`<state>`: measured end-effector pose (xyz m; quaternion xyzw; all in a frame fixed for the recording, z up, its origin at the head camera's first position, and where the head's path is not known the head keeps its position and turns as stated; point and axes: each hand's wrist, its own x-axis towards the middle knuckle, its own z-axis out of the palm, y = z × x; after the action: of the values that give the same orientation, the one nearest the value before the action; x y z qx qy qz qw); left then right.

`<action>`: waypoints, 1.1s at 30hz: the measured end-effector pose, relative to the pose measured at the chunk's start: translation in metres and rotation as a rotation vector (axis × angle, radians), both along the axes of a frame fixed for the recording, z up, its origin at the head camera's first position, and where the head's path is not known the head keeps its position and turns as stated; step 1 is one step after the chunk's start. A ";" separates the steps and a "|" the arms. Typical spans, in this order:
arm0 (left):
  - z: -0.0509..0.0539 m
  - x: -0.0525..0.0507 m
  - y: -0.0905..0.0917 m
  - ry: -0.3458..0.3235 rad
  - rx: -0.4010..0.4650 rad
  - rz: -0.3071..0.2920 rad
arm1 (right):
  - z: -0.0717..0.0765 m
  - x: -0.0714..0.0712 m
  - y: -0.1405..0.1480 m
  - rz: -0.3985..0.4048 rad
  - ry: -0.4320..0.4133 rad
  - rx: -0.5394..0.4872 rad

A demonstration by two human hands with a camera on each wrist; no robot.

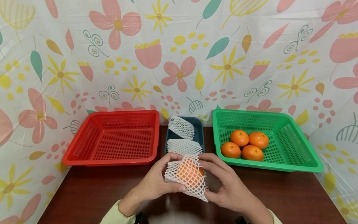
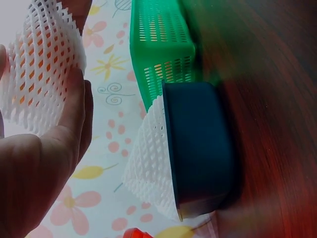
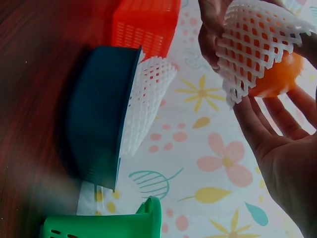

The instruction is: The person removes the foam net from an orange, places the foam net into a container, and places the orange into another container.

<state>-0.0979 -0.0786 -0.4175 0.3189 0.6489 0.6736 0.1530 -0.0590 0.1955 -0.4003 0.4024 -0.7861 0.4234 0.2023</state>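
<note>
An orange (image 3: 280, 77) sits partly inside a white foam net sleeve (image 1: 193, 180), held between both hands above the table's front part. My left hand (image 1: 155, 183) grips the sleeve from the left, its thumb across the near side. From the right, my right hand (image 1: 230, 186) holds the netted fruit, thumb at the sleeve's lower edge and fingers at its upper edge. Bare orange skin shows at the sleeve's open end in the right wrist view. Just beyond the hands, more foam net sleeves (image 1: 181, 127) lie in a dark blue tray (image 1: 199, 126).
A red plastic basket (image 1: 112, 161) stands left of the tray. On the right, a green basket (image 1: 291, 161) contains several oranges (image 1: 252, 153). All stand on a dark brown wooden table (image 1: 92, 193), backed by a flower-patterned cloth (image 1: 179, 40).
</note>
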 end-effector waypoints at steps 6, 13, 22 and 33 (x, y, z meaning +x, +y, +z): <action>-0.001 0.000 0.002 0.020 0.026 -0.012 | -0.002 0.000 -0.003 0.007 0.012 0.034; 0.000 0.003 0.003 -0.010 -0.038 0.030 | -0.003 0.001 -0.008 0.006 0.055 0.093; 0.000 0.005 0.005 -0.028 -0.091 0.073 | -0.003 0.003 -0.013 -0.026 0.052 0.169; 0.000 0.003 0.006 -0.048 -0.161 0.125 | -0.004 0.006 -0.013 -0.096 -0.031 0.226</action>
<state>-0.0944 -0.0726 -0.4171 0.2483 0.7155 0.6352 0.1515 -0.0530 0.1830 -0.4045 0.3780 -0.8502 0.3280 0.1637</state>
